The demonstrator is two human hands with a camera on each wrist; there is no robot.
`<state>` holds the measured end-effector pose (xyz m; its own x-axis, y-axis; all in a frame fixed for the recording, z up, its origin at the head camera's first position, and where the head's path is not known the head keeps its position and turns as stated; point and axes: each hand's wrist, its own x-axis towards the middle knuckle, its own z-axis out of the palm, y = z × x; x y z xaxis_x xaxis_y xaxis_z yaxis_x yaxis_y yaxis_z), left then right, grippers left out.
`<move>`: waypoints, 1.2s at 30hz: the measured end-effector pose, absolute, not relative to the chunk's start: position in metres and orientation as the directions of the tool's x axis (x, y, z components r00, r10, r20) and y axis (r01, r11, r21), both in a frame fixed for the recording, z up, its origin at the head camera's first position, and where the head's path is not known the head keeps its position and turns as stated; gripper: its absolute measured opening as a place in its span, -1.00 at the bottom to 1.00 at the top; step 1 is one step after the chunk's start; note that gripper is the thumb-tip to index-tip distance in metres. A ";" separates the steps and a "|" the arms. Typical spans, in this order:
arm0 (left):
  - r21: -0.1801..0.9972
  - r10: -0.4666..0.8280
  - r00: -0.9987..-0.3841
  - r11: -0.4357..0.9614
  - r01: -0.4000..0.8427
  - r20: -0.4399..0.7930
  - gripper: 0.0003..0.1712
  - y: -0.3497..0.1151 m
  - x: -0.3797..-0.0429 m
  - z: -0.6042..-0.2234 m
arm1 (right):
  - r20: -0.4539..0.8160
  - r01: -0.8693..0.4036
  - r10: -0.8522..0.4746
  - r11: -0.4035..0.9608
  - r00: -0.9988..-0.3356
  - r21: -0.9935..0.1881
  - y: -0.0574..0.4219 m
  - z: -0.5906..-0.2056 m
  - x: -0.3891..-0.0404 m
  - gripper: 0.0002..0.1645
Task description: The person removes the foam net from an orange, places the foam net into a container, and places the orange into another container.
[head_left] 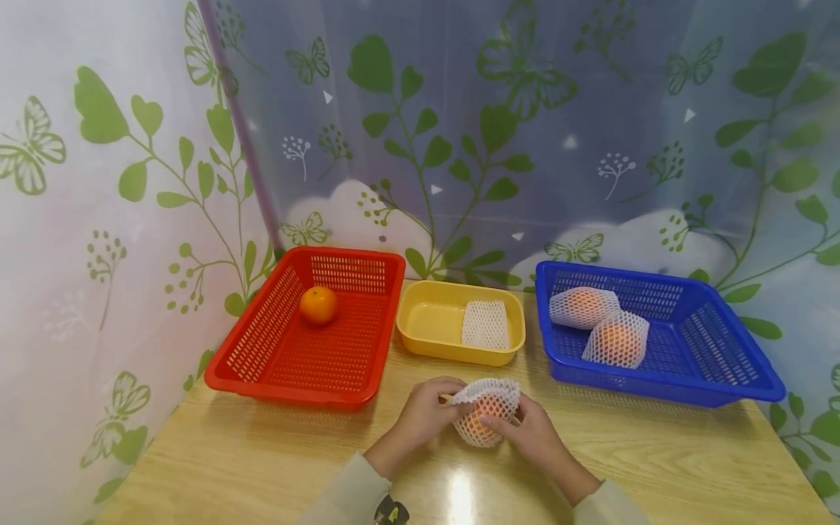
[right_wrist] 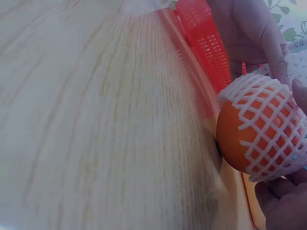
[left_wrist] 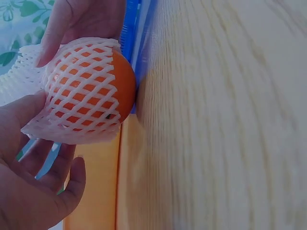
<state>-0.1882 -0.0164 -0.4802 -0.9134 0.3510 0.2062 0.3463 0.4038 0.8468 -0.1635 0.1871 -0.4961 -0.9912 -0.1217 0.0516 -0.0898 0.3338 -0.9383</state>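
Note:
An orange [right_wrist: 229,136] sits inside a white foam net sleeve [head_left: 488,394] just over the front middle of the table. Its bare end shows at the sleeve's open edge in both wrist views. My left hand [head_left: 426,410] pinches the sleeve's left side, thumb on the mesh and fingers curled underneath. On the other side my right hand [head_left: 533,432] grips the sleeved fruit, its thumb across the netting. The sleeve's loose far end stands up beyond the fruit. Parts of the fingers are hidden behind the netting.
A red basket [head_left: 295,396] with one bare orange [head_left: 319,305] stands at the left. Behind my hands is a yellow tray [head_left: 426,351] holding a flat foam net [head_left: 485,325]. At the right, a blue basket [head_left: 695,390] holds two netted oranges [head_left: 617,341]. A patterned curtain [head_left: 420,109] hangs behind.

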 end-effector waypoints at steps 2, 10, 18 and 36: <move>0.853 0.339 -0.917 0.396 0.340 0.209 -0.79 -0.017 -0.188 -0.480 | 0.054 -0.092 -0.122 0.338 -0.991 -0.937 0.186 -0.495 -0.163 -0.43; 0.876 0.400 -0.903 0.364 0.315 0.159 -0.59 -0.019 -0.189 -0.479 | 0.048 -0.096 -0.155 0.322 -0.987 -0.942 0.186 -0.493 -0.161 -0.52; 0.891 0.466 -0.879 0.350 0.290 0.103 -0.42 -0.023 -0.189 -0.478 | 0.070 -0.113 -0.139 0.332 -0.988 -0.937 0.186 -0.493 -0.162 -0.58; 0.890 0.506 -0.860 0.361 0.278 0.063 -0.36 -0.022 -0.188 -0.481 | 0.167 -0.184 -0.086 0.272 -0.982 -0.944 0.186 -0.492 -0.162 -0.73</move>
